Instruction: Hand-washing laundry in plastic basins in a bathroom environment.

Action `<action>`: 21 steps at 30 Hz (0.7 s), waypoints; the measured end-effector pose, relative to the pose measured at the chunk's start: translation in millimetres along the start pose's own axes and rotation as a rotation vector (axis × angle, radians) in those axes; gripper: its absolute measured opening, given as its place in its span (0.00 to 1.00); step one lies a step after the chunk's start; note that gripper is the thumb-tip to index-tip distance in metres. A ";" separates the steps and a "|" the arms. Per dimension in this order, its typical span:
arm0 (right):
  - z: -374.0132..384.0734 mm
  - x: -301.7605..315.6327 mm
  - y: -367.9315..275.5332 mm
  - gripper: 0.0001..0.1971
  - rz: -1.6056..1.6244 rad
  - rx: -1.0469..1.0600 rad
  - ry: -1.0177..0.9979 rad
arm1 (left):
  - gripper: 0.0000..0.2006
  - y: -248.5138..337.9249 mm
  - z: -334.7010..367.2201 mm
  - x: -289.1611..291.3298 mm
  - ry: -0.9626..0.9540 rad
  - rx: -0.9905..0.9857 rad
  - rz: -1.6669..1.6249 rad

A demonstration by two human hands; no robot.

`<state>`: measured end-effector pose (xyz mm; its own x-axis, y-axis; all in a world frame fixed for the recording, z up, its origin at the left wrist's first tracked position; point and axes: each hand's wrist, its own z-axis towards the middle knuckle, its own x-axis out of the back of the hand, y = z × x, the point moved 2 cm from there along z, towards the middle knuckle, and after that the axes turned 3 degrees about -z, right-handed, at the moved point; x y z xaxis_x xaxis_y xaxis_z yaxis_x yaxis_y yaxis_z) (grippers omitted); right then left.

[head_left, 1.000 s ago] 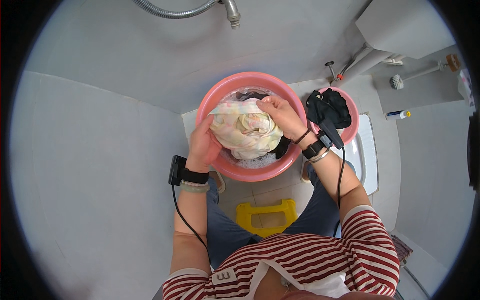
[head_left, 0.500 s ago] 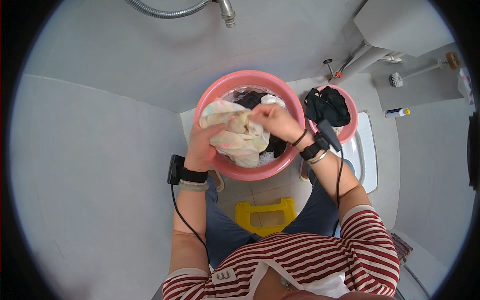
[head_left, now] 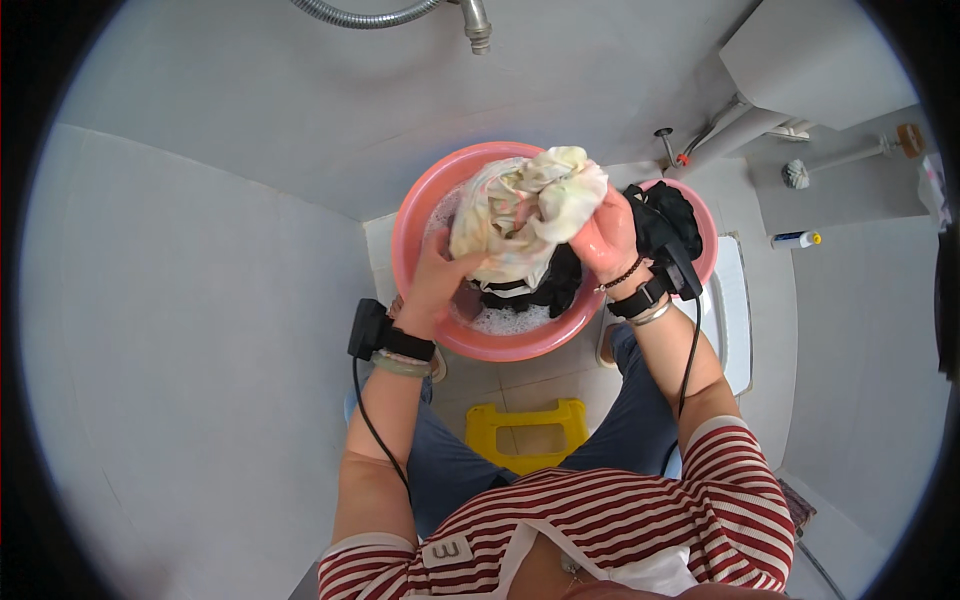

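Observation:
A wet, cream-coloured cloth garment (head_left: 520, 205) with faint pastel patches is lifted over a large pink basin (head_left: 487, 350). My left hand (head_left: 437, 280) grips its lower left edge, thumb toward the middle of the cloth. On the other side my right hand (head_left: 607, 238), wet and with its palm turned up, supports the bunched right end; its fingers are partly hidden by the fabric. Below the garment, dark clothes (head_left: 555, 285) lie in sudsy water (head_left: 510, 320).
To the right stands a smaller pink basin (head_left: 708, 235) with black clothes (head_left: 670, 215), beside a white squat toilet (head_left: 738, 330). A yellow stool (head_left: 527, 430) is between my legs. A tap (head_left: 478, 30) juts from the far wall. On the right are a bottle (head_left: 795, 240) and a toilet brush (head_left: 797, 173).
The garment has gone up and to the right, its bunched end now raised at the right rim. My right hand has moved right and turned palm up; more dark clothes and suds show.

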<state>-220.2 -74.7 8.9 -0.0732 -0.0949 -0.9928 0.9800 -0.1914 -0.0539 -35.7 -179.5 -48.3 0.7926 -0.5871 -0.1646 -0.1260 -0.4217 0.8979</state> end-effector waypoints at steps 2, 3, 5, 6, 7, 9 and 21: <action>-2.5 0.2 3.7 0.19 0.100 -0.059 -0.051 | 0.27 -1.6 -0.9 -16.6 -0.050 0.025 -0.091; -4.2 -1.8 6.8 0.19 0.200 -0.113 -0.099 | 0.27 12.0 -5.4 -28.2 -0.050 0.029 -0.092; -7.9 -4.9 11.3 0.19 0.172 -0.076 -0.006 | 0.24 41.0 -15.7 -47.1 -0.329 -0.032 -0.119; -8.3 -6.8 12.6 0.19 0.138 -0.071 -0.010 | 0.24 37.1 -13.9 -44.0 -0.323 -0.033 -0.120; -8.8 -8.4 13.4 0.19 0.103 -0.065 -0.014 | 0.23 27.1 -10.3 -39.0 -0.312 0.069 -0.183; -12.0 -8.5 11.9 0.18 0.024 -0.050 -0.024 | 0.22 20.9 -6.5 -32.7 -0.304 0.166 -0.250; -10.7 32.7 -8.5 0.13 -1.852 0.343 0.610 | 0.21 43.2 3.9 15.5 -0.190 0.043 -0.848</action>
<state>-229.0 -65.7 -24.2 -0.6479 0.6812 0.3407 -0.2827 0.2003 -0.9381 -31.1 -209.5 -13.6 0.5169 -0.1671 -0.8396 0.4361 -0.7925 0.4262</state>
